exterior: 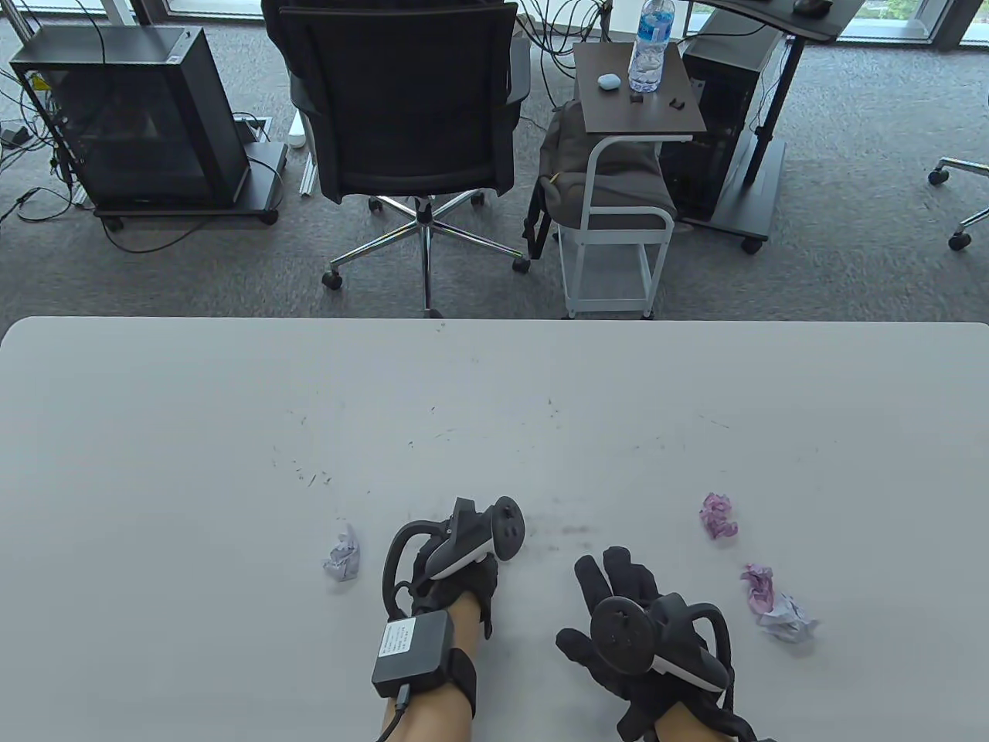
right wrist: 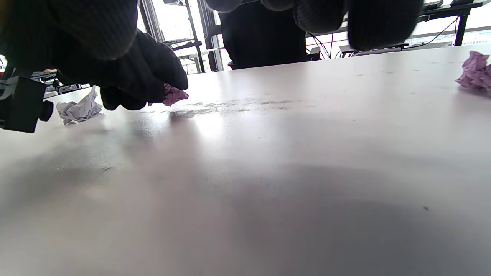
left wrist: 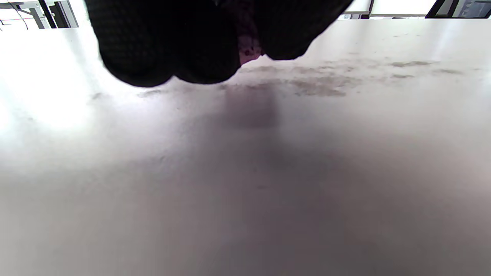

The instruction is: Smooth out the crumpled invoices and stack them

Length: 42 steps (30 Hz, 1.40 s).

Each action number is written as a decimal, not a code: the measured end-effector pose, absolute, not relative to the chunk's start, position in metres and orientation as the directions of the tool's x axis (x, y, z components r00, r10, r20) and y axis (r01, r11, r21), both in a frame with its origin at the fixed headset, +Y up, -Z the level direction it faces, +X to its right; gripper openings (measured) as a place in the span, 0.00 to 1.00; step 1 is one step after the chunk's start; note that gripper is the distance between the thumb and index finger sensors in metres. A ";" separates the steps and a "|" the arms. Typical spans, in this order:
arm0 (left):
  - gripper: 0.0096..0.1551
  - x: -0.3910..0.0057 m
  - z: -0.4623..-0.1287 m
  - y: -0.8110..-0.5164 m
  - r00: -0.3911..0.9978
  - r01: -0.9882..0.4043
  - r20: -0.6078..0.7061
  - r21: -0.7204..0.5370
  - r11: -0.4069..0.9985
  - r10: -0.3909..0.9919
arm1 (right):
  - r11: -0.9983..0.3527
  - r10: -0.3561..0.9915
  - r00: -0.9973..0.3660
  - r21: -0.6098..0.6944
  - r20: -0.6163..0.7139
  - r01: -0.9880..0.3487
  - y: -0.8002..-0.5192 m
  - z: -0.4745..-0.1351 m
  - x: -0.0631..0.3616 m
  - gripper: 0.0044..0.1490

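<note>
My left hand (exterior: 462,581) is curled low over the white table (exterior: 494,402), and it grips a pink crumpled invoice (right wrist: 175,95), seen under its fingers in the right wrist view. The same pink paper (left wrist: 249,50) peeks between the fingers in the left wrist view; in the table view the hand hides it. My right hand (exterior: 618,599) lies to its right with its fingers spread, holding nothing. A white crumpled invoice (exterior: 342,556) sits just left of the left hand. Right of the right hand lie a pink ball (exterior: 718,516) and a pink-and-white crumpled pair (exterior: 776,604).
Dark smudges (exterior: 564,532) mark the table beyond the hands. Past the far edge stand a black office chair (exterior: 409,100), a small side table (exterior: 637,93) with a water bottle (exterior: 650,42), and a black cabinet (exterior: 139,116).
</note>
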<state>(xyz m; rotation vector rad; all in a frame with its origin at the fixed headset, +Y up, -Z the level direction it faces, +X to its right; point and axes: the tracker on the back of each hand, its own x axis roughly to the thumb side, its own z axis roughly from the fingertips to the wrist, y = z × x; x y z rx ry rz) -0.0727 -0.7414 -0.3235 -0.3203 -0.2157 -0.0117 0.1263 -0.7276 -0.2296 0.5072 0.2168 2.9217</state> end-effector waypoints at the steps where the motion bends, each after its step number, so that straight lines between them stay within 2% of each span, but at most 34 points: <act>1: 0.31 -0.075 -0.319 -0.736 0.974 0.038 0.224 -0.302 0.953 0.032 | -0.976 0.188 -0.928 0.171 0.320 -0.139 -0.728 -0.230 0.126 0.55; 6: 0.31 -0.089 -0.287 -0.696 0.946 -0.092 0.291 -0.184 0.979 0.143 | -0.977 0.186 -0.927 0.163 0.324 -0.139 -0.727 -0.230 0.126 0.55; 10: 0.30 -0.102 -0.250 -0.672 0.880 -0.297 0.347 -0.128 0.946 0.324 | -0.978 0.184 -0.926 0.151 0.330 -0.141 -0.726 -0.230 0.125 0.55; 13: 0.30 -0.113 -0.227 -0.665 0.802 -0.460 0.366 -0.127 0.879 0.473 | -0.980 0.180 -0.925 0.137 0.336 -0.141 -0.724 -0.229 0.125 0.55; 18: 0.30 -0.119 -0.202 -0.669 0.652 -0.631 0.408 -0.176 0.755 0.639 | -0.984 0.174 -0.913 0.110 0.369 -0.143 -0.719 -0.224 0.122 0.56; 21: 0.31 -0.117 -0.197 -0.683 0.587 -0.675 0.438 -0.201 0.710 0.681 | -0.981 0.191 -0.896 0.107 0.401 -0.161 -0.717 -0.221 0.118 0.57; 25: 0.35 -0.110 -0.197 -0.691 0.496 -0.688 0.474 -0.297 0.663 0.727 | -0.963 0.270 -0.841 0.133 0.469 -0.235 -0.714 -0.218 0.114 0.58; 30: 0.41 -0.116 -0.202 -0.696 0.521 -0.674 0.484 -0.272 0.686 0.703 | -0.889 0.451 -0.714 0.194 0.535 -0.415 -0.710 -0.217 0.115 0.58; 32: 0.42 -0.114 -0.200 -0.695 0.477 -0.700 0.493 -0.287 0.654 0.728 | -0.825 0.552 -0.629 0.247 0.547 -0.509 -0.710 -0.216 0.116 0.57; 35: 0.42 -0.109 -0.196 -0.692 0.487 -0.670 0.528 -0.284 0.686 0.695 | -0.703 0.690 -0.496 0.328 0.527 -0.630 -0.709 -0.215 0.118 0.54; 37: 0.43 -0.105 -0.193 -0.690 0.503 -0.644 0.551 -0.275 0.714 0.666 | -0.602 0.764 -0.407 0.326 0.501 -0.729 -0.707 -0.213 0.120 0.50; 39: 0.43 -0.102 -0.192 -0.691 0.498 -0.637 0.556 -0.286 0.716 0.665 | -0.542 0.793 -0.375 0.277 0.480 -0.793 -0.705 -0.212 0.121 0.39; 42: 0.43 -0.101 -0.192 -0.692 0.506 -0.633 0.554 -0.283 0.721 0.662 | -0.546 0.780 -0.396 0.216 0.484 -0.810 -0.701 -0.211 0.124 0.31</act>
